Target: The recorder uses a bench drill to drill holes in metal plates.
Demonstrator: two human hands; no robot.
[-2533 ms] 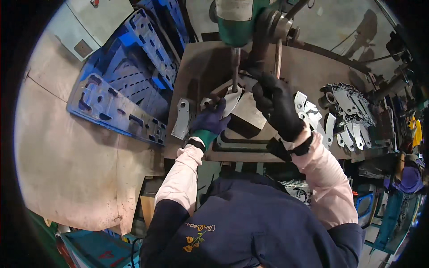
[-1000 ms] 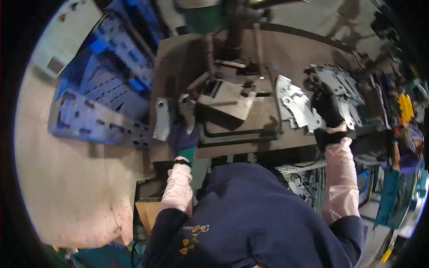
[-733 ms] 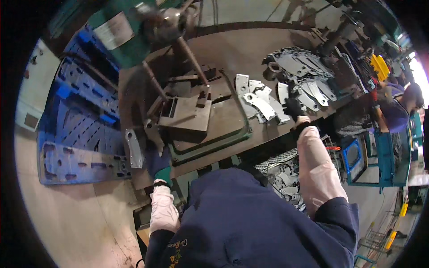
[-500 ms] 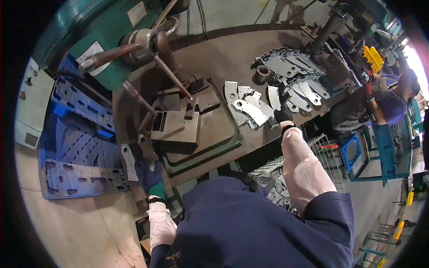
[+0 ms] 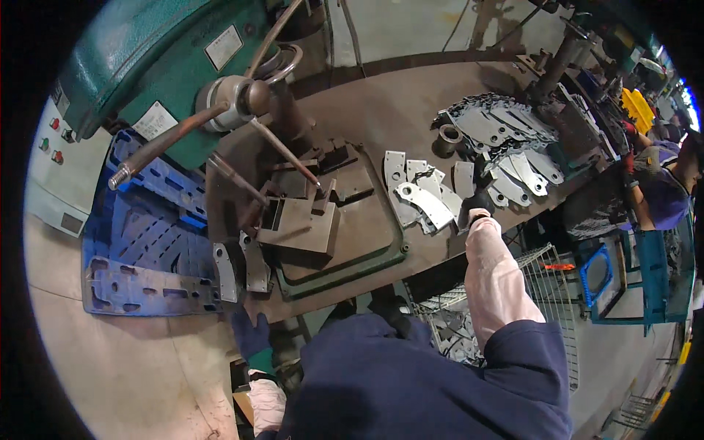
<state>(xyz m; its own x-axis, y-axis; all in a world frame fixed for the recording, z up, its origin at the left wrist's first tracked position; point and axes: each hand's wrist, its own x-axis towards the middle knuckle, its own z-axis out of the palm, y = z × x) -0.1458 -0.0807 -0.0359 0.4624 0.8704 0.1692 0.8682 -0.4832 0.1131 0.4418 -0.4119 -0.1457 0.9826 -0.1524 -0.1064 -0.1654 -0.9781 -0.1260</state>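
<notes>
My left hand (image 5: 253, 339), in a blue glove with a green cuff, is beside the table's near left corner. Its fingers are apart and it holds nothing. Just above it, two curved grey metal plates lie at the table edge, one outer plate (image 5: 226, 273) and one inner plate (image 5: 255, 265). My right hand (image 5: 479, 205), in a dark glove, reaches to the near side of a small pile of curved metal plates (image 5: 425, 207). It touches or nearly touches a plate (image 5: 463, 180) there; its fingers are too dark to make out.
A green drill press with a long-handled lever hub (image 5: 233, 103) stands over a steel block fixture (image 5: 304, 226). More plates (image 5: 506, 121) and a metal ring (image 5: 446, 139) lie farther right. A blue pallet (image 5: 147, 290) is left; a wire basket (image 5: 546, 293) below right. Another person works at far right.
My left hand has drawn back toward me, away from the inner plate at the table's left edge, and its fingers have opened. My right hand stays at the pile. The view has shifted slightly.
</notes>
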